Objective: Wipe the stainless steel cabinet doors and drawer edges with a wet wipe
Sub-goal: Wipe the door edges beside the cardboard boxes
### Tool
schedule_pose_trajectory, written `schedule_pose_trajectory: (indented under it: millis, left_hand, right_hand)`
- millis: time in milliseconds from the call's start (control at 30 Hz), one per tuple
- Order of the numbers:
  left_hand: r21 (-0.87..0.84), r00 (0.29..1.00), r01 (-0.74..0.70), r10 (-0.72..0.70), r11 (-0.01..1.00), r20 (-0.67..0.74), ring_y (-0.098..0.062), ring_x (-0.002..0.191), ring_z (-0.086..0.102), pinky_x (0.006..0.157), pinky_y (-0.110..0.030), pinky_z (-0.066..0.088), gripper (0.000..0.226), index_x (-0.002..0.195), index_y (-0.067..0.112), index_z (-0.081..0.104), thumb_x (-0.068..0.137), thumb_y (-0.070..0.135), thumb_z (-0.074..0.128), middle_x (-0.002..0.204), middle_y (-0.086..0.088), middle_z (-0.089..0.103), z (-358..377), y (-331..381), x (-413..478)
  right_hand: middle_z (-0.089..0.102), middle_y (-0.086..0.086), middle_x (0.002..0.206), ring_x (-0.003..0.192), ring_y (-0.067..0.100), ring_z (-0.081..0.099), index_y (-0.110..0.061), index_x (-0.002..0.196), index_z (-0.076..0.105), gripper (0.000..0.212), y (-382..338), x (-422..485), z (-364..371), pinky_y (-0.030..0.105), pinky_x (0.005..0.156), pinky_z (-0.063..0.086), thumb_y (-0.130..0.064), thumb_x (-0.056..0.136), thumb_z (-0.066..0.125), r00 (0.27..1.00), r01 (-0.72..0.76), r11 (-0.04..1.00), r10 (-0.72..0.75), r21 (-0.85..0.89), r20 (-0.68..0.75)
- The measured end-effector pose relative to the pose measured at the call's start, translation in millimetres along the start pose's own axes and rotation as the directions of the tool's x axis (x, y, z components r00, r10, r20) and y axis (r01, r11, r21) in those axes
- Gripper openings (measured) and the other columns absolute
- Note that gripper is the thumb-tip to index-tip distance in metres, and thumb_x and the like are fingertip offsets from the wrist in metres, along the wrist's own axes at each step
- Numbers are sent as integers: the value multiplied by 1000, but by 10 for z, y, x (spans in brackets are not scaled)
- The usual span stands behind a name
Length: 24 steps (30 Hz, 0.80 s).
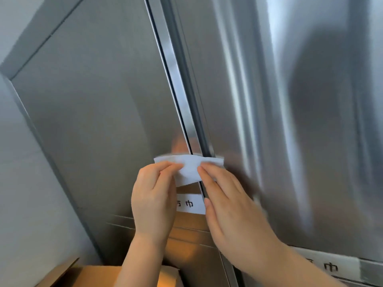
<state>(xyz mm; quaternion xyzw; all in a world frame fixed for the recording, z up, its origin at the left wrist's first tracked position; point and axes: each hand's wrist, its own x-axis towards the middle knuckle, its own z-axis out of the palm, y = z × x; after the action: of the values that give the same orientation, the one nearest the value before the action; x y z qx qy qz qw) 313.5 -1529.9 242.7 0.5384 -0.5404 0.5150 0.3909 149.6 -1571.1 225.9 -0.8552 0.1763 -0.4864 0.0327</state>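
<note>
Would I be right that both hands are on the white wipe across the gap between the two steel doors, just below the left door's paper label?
Not quite: the head view shows the wipe just above that paper label, not below it. The left hand and right hand are both on it, across the gap between the steel doors.

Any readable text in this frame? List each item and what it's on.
"巾": on the left-door label, white paper stuck on the left cabinet door. The left hand partly covers the character before it, so that one is unreadable.
"巾": on the right-door label, low on the right cabinet door. It is blurred, and the character before it is partly hidden.
Wet wipe: no print visible.
</note>
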Motion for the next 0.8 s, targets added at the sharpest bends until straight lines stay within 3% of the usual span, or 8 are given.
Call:
schedule_pose_trajectory:
  millis: [167,333,433,533,667,800]
  left_hand:
    - [-75,983,171,-165,982,86,-18,104,49,88,-25,41,38,126,7,59,96,23,42,118,-8,55,116,296,-123]
    - [-109,945,317,-305,942,115,-20,120,42,94,-42,46,43,135,14,48,95,27,43,131,-7,49,208,414,-158]
    - [-107,950,310,-303,945,76,-17,121,39,94,-37,43,46,139,12,45,96,29,43,132,-5,45,263,414,-136]
    - [-85,957,289,-285,954,52,-14,120,39,96,-29,39,48,138,11,45,96,34,45,130,-2,43,289,408,-121]
    - [-97,955,297,-297,950,17,-3,119,36,101,-13,27,46,135,18,44,92,33,52,129,4,43,292,391,-107]
    - [-154,962,270,-273,950,0,-5,118,37,94,-26,39,41,131,21,50,90,23,56,132,0,43,307,438,-111]
  right_hand:
    - [23,-6,153,139,-2,14,-18,143,28,56,-55,-32,96,9,111,7,-13,89,44,998,-59,952,66,299,-14]
    - [38,-14,145,133,-1,34,-20,136,45,49,-116,-243,91,8,106,23,-20,87,40,966,-46,923,138,381,-217]
    - [39,-19,143,132,-4,35,-23,136,46,50,-141,-269,124,6,104,24,-27,87,38,965,-91,887,191,453,-179]
    - [35,-22,146,134,-8,28,-28,138,39,47,-131,-215,124,6,106,21,-27,91,43,956,-158,781,274,604,-104]
    - [33,-32,144,133,-12,25,-33,137,38,48,-124,-125,96,3,104,19,-29,90,39,937,-198,738,336,646,-96]
    - [18,-52,134,125,-25,22,-45,134,34,41,-180,-24,55,-7,93,18,-50,94,31,909,-286,589,417,756,19]
